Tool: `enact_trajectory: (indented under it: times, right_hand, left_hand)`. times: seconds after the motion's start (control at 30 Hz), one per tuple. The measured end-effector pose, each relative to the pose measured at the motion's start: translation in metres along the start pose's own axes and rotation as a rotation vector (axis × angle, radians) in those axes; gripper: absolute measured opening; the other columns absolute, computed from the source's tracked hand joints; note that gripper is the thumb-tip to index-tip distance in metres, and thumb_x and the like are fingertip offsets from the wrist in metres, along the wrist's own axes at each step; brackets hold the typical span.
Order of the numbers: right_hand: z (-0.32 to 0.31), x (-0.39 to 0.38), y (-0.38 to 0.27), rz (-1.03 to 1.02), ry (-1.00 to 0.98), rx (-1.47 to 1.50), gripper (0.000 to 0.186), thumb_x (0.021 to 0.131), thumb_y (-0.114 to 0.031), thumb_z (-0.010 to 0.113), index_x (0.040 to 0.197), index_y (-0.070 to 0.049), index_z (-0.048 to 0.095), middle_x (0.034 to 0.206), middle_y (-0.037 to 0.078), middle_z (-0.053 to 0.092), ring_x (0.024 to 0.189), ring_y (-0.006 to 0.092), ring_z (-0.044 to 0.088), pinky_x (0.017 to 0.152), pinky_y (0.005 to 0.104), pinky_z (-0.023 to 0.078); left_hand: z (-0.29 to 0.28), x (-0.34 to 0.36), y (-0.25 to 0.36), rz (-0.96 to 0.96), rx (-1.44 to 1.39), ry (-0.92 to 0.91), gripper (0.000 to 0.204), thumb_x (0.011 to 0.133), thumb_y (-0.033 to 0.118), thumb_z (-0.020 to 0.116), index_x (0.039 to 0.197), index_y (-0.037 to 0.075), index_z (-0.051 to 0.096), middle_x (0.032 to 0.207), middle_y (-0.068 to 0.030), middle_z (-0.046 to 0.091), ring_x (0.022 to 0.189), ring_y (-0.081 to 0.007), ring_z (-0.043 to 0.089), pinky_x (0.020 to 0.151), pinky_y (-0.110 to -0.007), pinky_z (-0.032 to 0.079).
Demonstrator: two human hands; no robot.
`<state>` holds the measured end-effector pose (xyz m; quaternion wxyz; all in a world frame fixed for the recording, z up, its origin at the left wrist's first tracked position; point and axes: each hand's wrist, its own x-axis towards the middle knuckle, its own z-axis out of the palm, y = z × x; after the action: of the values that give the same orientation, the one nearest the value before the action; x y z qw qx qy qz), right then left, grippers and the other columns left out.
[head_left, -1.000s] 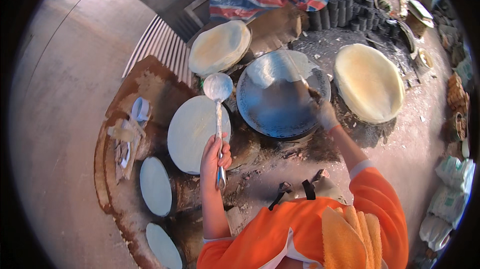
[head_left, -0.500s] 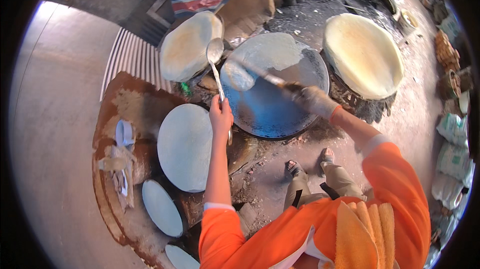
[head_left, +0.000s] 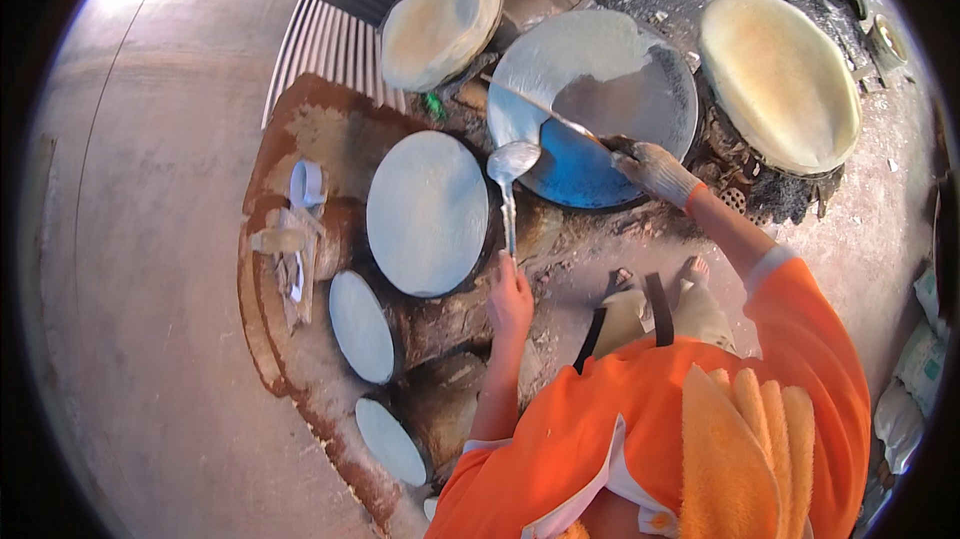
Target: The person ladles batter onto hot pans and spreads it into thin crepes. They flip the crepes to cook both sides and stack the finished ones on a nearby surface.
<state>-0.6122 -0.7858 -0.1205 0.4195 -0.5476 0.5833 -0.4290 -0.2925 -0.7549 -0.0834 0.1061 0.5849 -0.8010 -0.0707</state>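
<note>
Left hand (head_left: pixel 510 299) is clamped on the handle of a ladle (head_left: pixel 512 161); its bowl hangs at the near-left rim of the griddle (head_left: pixel 640 99). Right hand (head_left: pixel 652 169), gloved, grips a long thin spreader (head_left: pixel 545 111) laid across the griddle toward the far left.

Batter (head_left: pixel 570 64) now covers the far-left half of the griddle; half a second ago it was a small patch, so spreading is well under way. Near right remains bare and dark.

The ladle has drawn back from over the griddle to its edge. Covered pots (head_left: pixel 428 211) stand left; finished discs (head_left: pixel 780 79) lie far right.
</note>
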Motion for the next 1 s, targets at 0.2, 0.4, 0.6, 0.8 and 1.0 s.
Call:
enact_trajectory:
  times: [0.2, 0.4, 0.6, 0.8, 1.0]
  right_hand:
    - [-0.021, -0.105, -0.033, 0.525, -0.199, 0.292, 0.017, 0.089, -0.024, 0.050, 0.089, -0.007, 0.055, 0.059, -0.001, 0.045, 0.044, 0.0074, 0.041, 0.039, 0.0232, 0.035]
    - [0.068, -0.133, -0.037, 0.633, -0.068, 1.232, 0.020, 0.088, -0.034, 0.053, 0.080, -0.017, 0.048, 0.055, -0.008, 0.036, 0.040, 0.0043, 0.029, 0.035, 0.0195, 0.022]
    - [0.269, -0.003, -0.066, 0.725, 0.449, 0.967, 0.028, 0.089, -0.039, 0.049, 0.074, -0.016, 0.043, 0.054, -0.003, 0.041, 0.039, 0.0108, 0.034, 0.036, 0.0267, 0.027]
    - [0.296, -0.012, -0.099, 0.607, 0.565, 1.046, 0.033, 0.089, -0.044, 0.046, 0.077, -0.013, 0.045, 0.052, 0.001, 0.043, 0.038, 0.0140, 0.040, 0.035, 0.0295, 0.032]
    - [0.293, -0.014, -0.085, 0.684, 0.686, 0.546, 0.047, 0.086, -0.053, 0.045, 0.077, -0.007, 0.050, 0.057, 0.006, 0.051, 0.043, 0.0191, 0.050, 0.039, 0.0354, 0.043]
  left_hand:
    - [-0.001, -0.070, -0.046, -0.023, -0.571, -0.119, 0.039, 0.086, 0.014, 0.056, 0.121, 0.003, 0.044, 0.070, -0.0073, 0.055, 0.055, -0.0206, 0.053, 0.048, -0.030, 0.041]
    - [-0.127, -0.014, -0.048, -0.020, -1.461, -0.239, 0.023, 0.092, 0.013, 0.044, 0.113, 0.003, 0.043, 0.067, -0.0033, 0.048, 0.042, -0.0051, 0.037, 0.037, -0.018, 0.029]
    - [-0.144, 0.051, -0.079, -0.051, -1.628, -0.178, 0.032, 0.093, 0.012, 0.040, 0.123, 0.005, 0.035, 0.069, -0.0011, 0.042, 0.042, -0.0039, 0.031, 0.037, -0.019, 0.027]
    - [-0.135, -0.004, -0.135, -0.256, -1.516, -0.195, 0.038, 0.081, 0.002, 0.046, 0.118, 0.004, 0.038, 0.065, -0.0002, 0.041, 0.037, -0.0048, 0.029, 0.034, -0.020, 0.025]
    - [-0.148, -0.046, -0.148, -0.328, -1.543, -0.205, 0.043, 0.075, -0.002, 0.040, 0.117, 0.004, 0.037, 0.070, -0.0044, 0.046, 0.038, -0.0057, 0.031, 0.034, -0.020, 0.029]
